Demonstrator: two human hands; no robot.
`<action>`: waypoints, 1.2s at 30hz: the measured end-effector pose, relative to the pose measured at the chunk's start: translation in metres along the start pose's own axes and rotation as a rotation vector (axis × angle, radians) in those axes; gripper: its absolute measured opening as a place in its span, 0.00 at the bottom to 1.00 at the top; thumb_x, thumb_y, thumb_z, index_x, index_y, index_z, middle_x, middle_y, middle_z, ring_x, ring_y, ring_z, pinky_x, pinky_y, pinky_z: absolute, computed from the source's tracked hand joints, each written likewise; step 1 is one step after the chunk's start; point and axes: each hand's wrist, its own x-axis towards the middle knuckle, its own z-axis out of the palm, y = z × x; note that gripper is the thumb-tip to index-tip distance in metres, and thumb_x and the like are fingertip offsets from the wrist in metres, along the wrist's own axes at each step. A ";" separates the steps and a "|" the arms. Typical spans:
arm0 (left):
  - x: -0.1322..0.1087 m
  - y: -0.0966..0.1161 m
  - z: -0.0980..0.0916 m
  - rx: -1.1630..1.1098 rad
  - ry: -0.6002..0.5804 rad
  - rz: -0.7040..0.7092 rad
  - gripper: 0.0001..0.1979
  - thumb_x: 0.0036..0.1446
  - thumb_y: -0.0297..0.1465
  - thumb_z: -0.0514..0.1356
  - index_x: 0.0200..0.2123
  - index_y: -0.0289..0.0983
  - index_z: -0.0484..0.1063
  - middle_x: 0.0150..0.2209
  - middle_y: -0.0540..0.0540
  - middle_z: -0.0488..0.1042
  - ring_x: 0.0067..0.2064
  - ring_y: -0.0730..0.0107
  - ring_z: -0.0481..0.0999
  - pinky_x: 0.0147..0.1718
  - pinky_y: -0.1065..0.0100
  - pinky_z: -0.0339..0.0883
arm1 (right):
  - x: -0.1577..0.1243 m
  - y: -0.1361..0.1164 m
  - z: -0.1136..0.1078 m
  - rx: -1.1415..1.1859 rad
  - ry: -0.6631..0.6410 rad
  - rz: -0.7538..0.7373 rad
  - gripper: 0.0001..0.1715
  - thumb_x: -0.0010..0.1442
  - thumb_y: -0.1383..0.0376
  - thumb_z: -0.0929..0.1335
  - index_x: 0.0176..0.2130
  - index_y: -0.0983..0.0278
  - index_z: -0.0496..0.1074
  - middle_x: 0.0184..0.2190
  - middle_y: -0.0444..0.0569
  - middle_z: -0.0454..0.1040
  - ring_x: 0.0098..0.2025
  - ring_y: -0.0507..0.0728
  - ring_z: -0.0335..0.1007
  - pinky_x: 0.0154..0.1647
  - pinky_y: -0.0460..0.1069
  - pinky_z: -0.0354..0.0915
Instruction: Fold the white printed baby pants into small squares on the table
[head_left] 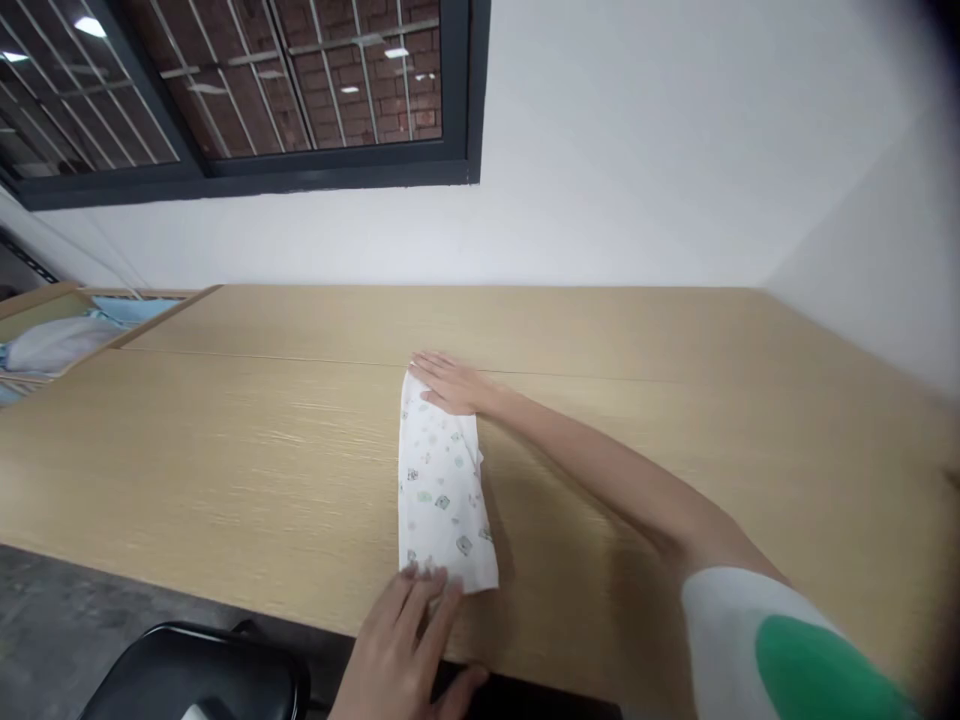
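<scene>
A white cloth (442, 490) with small green and grey prints lies folded into a long strip on the wooden table (262, 440). My right hand (448, 384) rests flat across the strip's far end, fingers stretched to the left. At the near end, the fingertips of my left hand (409, 640) touch the cloth's edge, its fingers apart and the thumb out to the side. Neither hand is closed around the fabric.
At the far left, a wooden-edged bin (166, 308) holds white and light blue fabric. A black chair (217, 665) stands below the table's front edge. Behind the table are a white wall (615, 150) and a dark-framed barred window (337, 168).
</scene>
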 end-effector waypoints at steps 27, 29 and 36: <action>0.110 -0.073 -0.061 -0.609 -0.237 -0.222 0.11 0.68 0.36 0.57 0.48 0.49 0.78 0.46 0.51 0.80 0.47 0.74 0.79 0.47 0.70 0.77 | -0.145 -0.125 -0.114 0.557 -0.008 0.097 0.14 0.68 0.63 0.65 0.50 0.58 0.76 0.45 0.51 0.76 0.45 0.57 0.73 0.45 0.53 0.70; 0.134 -0.091 -0.051 -0.527 -0.181 -0.259 0.11 0.68 0.37 0.56 0.47 0.45 0.78 0.45 0.51 0.80 0.47 0.73 0.79 0.49 0.69 0.75 | -0.118 -0.100 -0.101 0.526 0.093 0.160 0.16 0.68 0.61 0.66 0.52 0.59 0.77 0.45 0.52 0.75 0.44 0.57 0.72 0.46 0.54 0.69; 0.195 -0.136 0.020 -0.228 -0.257 -0.391 0.16 0.67 0.28 0.50 0.44 0.34 0.78 0.44 0.42 0.81 0.46 0.67 0.78 0.50 0.66 0.73 | -0.046 -0.033 -0.025 0.480 0.236 0.482 0.18 0.64 0.70 0.66 0.52 0.68 0.76 0.50 0.57 0.78 0.49 0.60 0.74 0.51 0.54 0.68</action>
